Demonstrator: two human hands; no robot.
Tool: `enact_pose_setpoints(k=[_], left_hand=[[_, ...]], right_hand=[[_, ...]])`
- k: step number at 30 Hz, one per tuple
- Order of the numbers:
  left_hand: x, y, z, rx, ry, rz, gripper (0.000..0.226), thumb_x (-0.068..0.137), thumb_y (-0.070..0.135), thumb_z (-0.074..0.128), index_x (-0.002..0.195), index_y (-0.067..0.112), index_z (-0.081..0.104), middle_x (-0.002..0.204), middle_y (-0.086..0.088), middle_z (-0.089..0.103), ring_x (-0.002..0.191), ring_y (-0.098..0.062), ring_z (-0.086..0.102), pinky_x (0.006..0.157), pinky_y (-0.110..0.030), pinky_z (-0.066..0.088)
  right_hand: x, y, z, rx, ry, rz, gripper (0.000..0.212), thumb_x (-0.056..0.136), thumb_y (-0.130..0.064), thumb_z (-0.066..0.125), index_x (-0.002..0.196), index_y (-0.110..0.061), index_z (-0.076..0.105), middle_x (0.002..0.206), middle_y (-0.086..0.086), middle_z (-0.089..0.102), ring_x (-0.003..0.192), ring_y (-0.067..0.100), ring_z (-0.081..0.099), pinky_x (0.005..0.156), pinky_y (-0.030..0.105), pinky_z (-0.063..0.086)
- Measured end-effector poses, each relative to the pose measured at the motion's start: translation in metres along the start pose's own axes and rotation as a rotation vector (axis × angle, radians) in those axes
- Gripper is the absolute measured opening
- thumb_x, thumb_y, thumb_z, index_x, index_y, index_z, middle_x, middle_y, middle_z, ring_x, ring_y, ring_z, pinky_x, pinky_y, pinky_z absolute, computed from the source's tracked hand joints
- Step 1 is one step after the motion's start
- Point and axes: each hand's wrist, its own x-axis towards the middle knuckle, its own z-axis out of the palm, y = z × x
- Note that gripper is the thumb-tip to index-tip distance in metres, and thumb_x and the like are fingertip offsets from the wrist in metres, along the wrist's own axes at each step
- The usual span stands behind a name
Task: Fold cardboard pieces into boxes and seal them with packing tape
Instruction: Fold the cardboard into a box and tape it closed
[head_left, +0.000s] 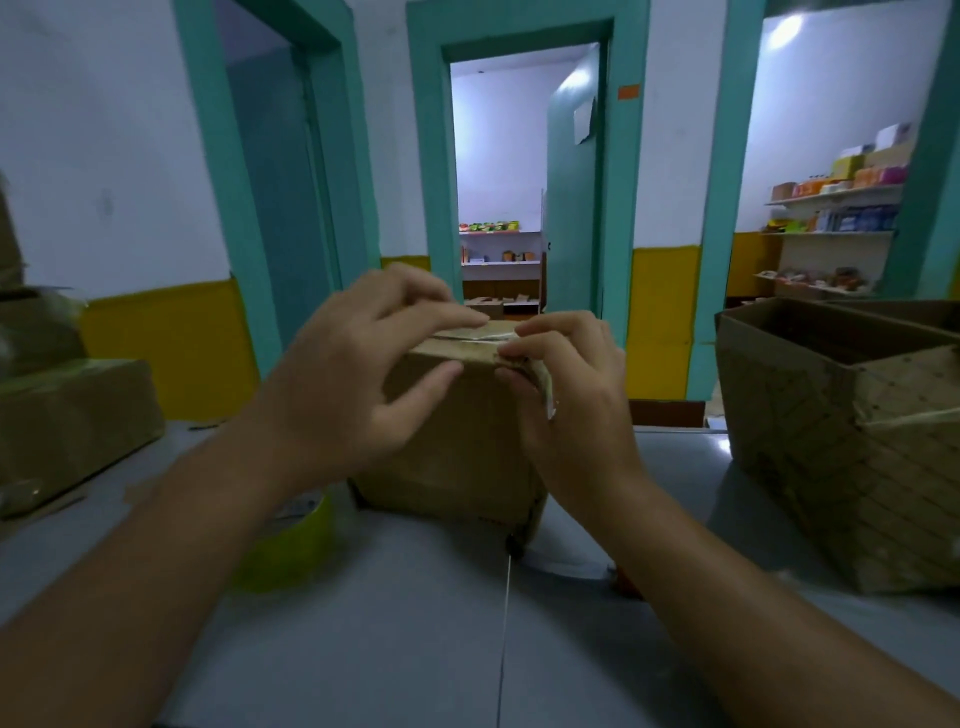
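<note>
In the centre of the frame the box (457, 441) stands on the counter (415, 634), directly ahead of both hands and touched by both at its near top edge. The left hand (353, 374) presses nearly straight fingers on the top. The tape strip (478, 335) runs left to right along the seam, and the right hand (566, 395), nearer its loose end, pinches it at the right corner.
</note>
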Motion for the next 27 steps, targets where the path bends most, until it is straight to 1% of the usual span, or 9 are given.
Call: enact_pose_setpoints(k=[3,7,9,12,14,16,21,24,27], left_hand=[[0.016,-0.017,0.007,-0.068,-0.275,-0.110,0.044,0.095,0.019,0.073,0.135,0.037,0.067,0.127,0.016,0.060,0.118,-0.007,0.056,0.100,-0.044,0.051],[0.021,-0.035,0.016,-0.170,-0.270,-0.160,0.053,0.092,-0.002,0.072,0.130,0.035,0.073,0.124,0.019,0.068,0.116,-0.003,0.062,0.099,-0.033,0.051],[0.023,-0.044,0.022,-0.226,-0.225,-0.160,0.050,0.090,-0.008,0.073,0.124,0.028,0.077,0.120,0.013,0.073,0.113,-0.003,0.066,0.098,-0.028,0.052],[0.027,-0.059,0.032,-0.235,-0.177,-0.179,0.043,0.087,-0.005,0.079,0.119,0.024,0.080,0.114,0.007,0.076,0.108,-0.005,0.067,0.094,-0.024,0.054],[0.031,-0.066,0.038,-0.221,-0.158,-0.214,0.042,0.087,0.001,0.081,0.118,0.030,0.079,0.117,0.008,0.075,0.112,-0.007,0.065,0.097,-0.029,0.054],[0.032,-0.069,0.046,-0.253,-0.141,-0.242,0.045,0.089,0.000,0.078,0.117,0.034,0.078,0.121,0.010,0.074,0.117,-0.008,0.063,0.098,-0.031,0.054],[0.021,-0.053,0.061,-0.539,-0.053,-0.369,0.049,0.101,-0.015,0.048,0.122,0.018,0.077,0.131,0.010,0.072,0.128,-0.003,0.062,0.106,-0.032,0.054],[0.016,-0.036,0.058,-0.774,-0.024,-0.414,0.037,0.108,0.011,0.041,0.127,0.009,0.073,0.134,0.002,0.070,0.127,-0.008,0.063,0.101,-0.031,0.056],[0.009,-0.022,0.058,-0.665,0.021,-0.269,0.036,0.103,0.036,0.056,0.125,0.013,0.073,0.136,0.000,0.067,0.134,-0.019,0.059,0.102,-0.038,0.056]], right_hand=[[0.000,-0.002,-0.011,0.032,-0.075,0.018,0.034,0.091,-0.043,0.069,0.117,-0.021,0.068,0.128,-0.001,0.055,0.123,0.016,0.048,0.100,0.049,0.044],[0.002,0.005,-0.030,0.105,-0.263,0.059,0.075,0.086,-0.064,0.067,0.151,-0.039,0.040,0.147,-0.011,0.041,0.138,0.009,0.038,0.113,0.047,0.040],[0.008,0.014,-0.038,0.148,-0.214,0.113,0.061,0.093,-0.058,0.061,0.148,-0.047,0.036,0.143,-0.018,0.042,0.137,0.002,0.037,0.112,0.044,0.039],[0.017,0.035,-0.047,0.078,-0.086,0.171,0.030,0.101,-0.039,0.049,0.130,-0.040,0.057,0.136,-0.021,0.047,0.134,-0.002,0.038,0.109,0.029,0.035],[0.020,0.045,-0.049,0.099,-0.091,0.244,0.025,0.104,-0.032,0.050,0.126,-0.034,0.062,0.134,-0.021,0.052,0.133,-0.002,0.042,0.105,0.014,0.032],[0.020,0.049,-0.047,0.190,-0.169,0.311,0.024,0.106,-0.026,0.053,0.127,-0.034,0.062,0.126,-0.028,0.056,0.122,-0.016,0.047,0.095,0.002,0.036],[0.014,0.042,-0.038,0.367,-0.245,0.351,0.025,0.104,-0.021,0.056,0.124,-0.028,0.069,0.123,-0.020,0.065,0.115,-0.006,0.062,0.087,0.014,0.055],[0.017,0.034,-0.038,0.343,-0.184,0.299,0.019,0.102,-0.019,0.059,0.116,-0.029,0.068,0.116,-0.013,0.067,0.107,-0.005,0.063,0.081,0.011,0.053],[0.017,0.030,-0.041,0.321,-0.207,0.208,0.022,0.096,-0.024,0.066,0.118,-0.023,0.068,0.113,-0.009,0.066,0.103,0.002,0.066,0.083,0.014,0.054]])
